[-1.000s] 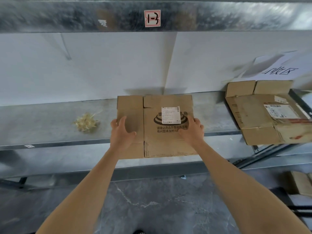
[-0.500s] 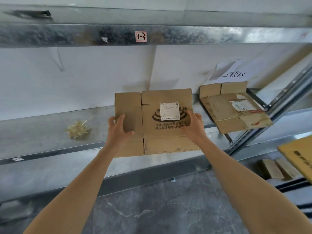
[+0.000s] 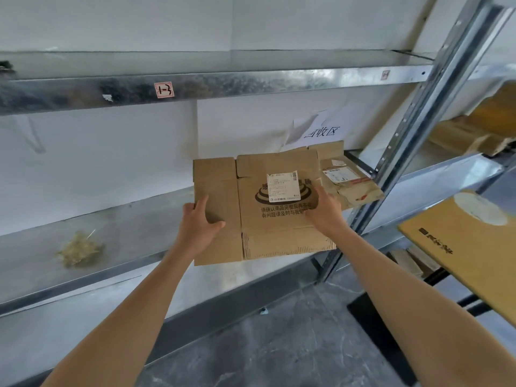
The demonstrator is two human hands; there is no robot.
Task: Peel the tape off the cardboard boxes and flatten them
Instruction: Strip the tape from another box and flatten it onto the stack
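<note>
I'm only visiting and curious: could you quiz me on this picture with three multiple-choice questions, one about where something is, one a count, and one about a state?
1. Where does the yellowish clump lie?
A) on the shelf, left of the cardboard box
B) inside a bin
C) on top of the box

2. How many hands grip the cardboard box?
A) none
B) one
C) two

3. What state is that box in?
A) flattened
B) standing as a sealed cube
C) crushed into a ball

Answers:
1 A: the clump sits on the metal shelf, off to the left of the box.
2 C: the left hand grips its left edge and the right hand its right.
3 A: it is one flat sheet with its flaps spread out.
</note>
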